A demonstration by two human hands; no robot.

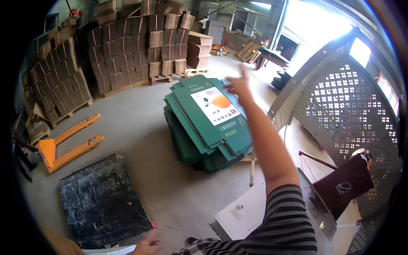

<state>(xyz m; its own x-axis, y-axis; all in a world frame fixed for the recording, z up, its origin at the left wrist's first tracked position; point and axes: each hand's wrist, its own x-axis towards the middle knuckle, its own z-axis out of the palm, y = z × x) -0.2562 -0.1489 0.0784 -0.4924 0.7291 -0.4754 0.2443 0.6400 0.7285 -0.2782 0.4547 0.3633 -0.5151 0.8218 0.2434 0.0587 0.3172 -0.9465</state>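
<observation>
My right hand [241, 88] reaches forward over the far right edge of a stack of flat green cardboard sheets [176, 127]. Its fingers are spread, with one pointing upward, and nothing shows in them. Printed on the top sheet is a white panel with an orange fruit picture. At the lower edge, my left hand [148, 245] is partly cut off and slightly blurred. Its visible fingers are apart and seem to hold nothing. Just beyond them lies the red-marked corner of a worn black board [100, 199] on the floor.
An orange pallet jack [76, 140] stands at the left. Tall bundles of brown cardboard [123, 55] stand on pallets behind. To my right are a perforated metal guard [340, 106], a dark maroon panel [346, 185] and a pale printed sheet [240, 214].
</observation>
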